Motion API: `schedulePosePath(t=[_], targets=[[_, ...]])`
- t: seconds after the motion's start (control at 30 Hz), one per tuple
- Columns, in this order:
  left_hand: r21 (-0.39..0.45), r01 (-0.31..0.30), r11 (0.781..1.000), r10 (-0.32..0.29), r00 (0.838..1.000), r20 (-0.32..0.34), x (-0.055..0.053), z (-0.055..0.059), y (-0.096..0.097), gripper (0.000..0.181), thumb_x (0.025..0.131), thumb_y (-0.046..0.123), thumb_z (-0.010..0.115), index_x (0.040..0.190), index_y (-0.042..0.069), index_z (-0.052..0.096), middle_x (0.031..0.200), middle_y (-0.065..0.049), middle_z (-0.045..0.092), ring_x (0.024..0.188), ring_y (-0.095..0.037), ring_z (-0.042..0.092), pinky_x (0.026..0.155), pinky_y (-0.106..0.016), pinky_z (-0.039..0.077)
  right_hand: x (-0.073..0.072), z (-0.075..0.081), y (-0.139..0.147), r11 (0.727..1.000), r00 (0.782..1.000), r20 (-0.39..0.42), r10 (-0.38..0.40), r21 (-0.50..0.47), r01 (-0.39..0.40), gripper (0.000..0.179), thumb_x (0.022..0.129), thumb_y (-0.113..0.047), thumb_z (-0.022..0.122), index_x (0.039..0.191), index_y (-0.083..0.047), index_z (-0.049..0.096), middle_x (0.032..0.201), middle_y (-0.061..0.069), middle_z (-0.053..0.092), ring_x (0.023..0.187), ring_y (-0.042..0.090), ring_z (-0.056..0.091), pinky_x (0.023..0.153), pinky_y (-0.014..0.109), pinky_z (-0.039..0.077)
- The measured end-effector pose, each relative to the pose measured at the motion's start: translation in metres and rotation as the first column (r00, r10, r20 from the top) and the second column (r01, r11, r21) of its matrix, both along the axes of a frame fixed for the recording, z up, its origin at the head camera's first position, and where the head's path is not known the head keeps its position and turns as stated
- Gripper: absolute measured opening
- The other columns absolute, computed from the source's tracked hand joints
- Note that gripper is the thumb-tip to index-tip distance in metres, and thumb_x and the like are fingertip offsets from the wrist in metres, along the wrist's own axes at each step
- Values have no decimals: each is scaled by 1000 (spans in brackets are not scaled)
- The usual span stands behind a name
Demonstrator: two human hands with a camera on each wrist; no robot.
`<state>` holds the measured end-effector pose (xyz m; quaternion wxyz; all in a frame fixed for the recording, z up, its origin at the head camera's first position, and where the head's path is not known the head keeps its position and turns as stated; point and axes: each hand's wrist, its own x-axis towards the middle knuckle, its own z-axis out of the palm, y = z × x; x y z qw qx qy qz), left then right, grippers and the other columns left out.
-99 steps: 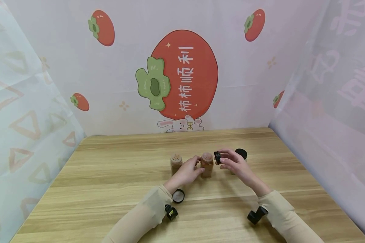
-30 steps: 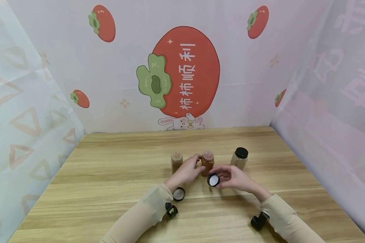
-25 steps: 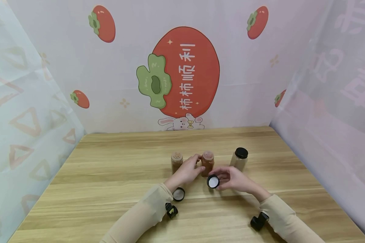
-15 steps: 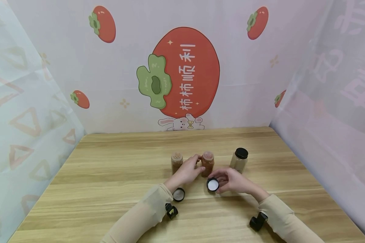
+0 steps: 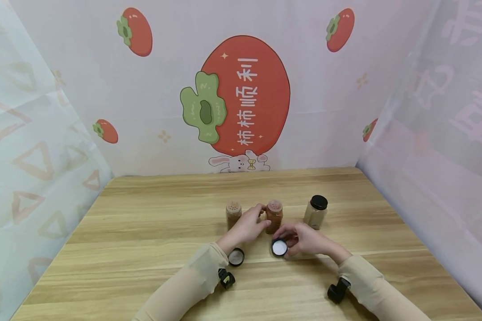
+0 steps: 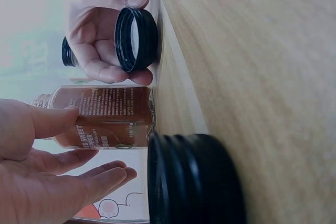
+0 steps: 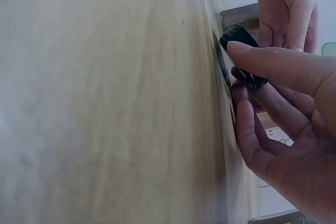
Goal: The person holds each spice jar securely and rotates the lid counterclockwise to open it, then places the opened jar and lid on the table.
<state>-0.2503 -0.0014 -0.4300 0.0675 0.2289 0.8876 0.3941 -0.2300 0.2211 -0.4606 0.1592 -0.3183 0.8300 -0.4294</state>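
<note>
My left hand steadies a glass spice jar of reddish-brown powder, thumb on one side and index finger on the other. The jar stands upright, its perforated shaker top bare; the left wrist view shows a label reading "sweet". In front of it, my right hand pinches a black screw lid between thumb and fingers, white liner facing up. The lid is very low at the tabletop; whether it fully touches is unclear. Another black lid lies hollow side up by my left wrist.
A second spice jar with a bare shaker top stands behind my left hand, partly hidden. To the right stands a jar of pale powder with its black lid on. Printed cloth walls enclose the wooden table.
My right hand has carried the black lid from beside the jar's top down toward me to the tabletop, turning its liner upward. Lately it sinks slightly lower. My left hand stays at the jar.
</note>
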Motion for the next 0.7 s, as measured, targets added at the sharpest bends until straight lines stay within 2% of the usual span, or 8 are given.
schedulePosePath(t=[0.17, 0.47, 0.7], targets=[[-4, -1, 1000, 1, 1000, -5, 0, 0, 0, 43, 95, 24, 58, 132, 6, 47, 133, -15, 53, 118, -29, 54, 98, -43, 46, 0, 0, 0, 999, 999, -38, 8, 40, -7, 49, 70, -16, 83, 115, -15, 64, 111, -1, 68, 96, 7, 62, 79, 22, 54], [-7, 4, 1000, -4, 1000, 2, 1, 1, -1, 43, 95, 24, 57, 133, 5, 47, 133, -15, 53, 119, -30, 54, 98, -44, 46, -1, 0, -4, 995, 994, -110, 21, 102, -10, 48, 68, -19, 84, 112, -19, 65, 105, -7, 66, 76, 6, 55, 64, 20, 48], [-7, 2, 1000, -2, 1000, 9, 1, 1, -1, 43, 95, 23, 57, 133, 6, 46, 135, -15, 52, 120, -29, 53, 99, -43, 46, 2, 0, -7, 991, 992, -129, 2, 136, 16, 48, 67, -21, 85, 111, -20, 65, 102, -8, 65, 75, 7, 54, 63, 21, 47]])
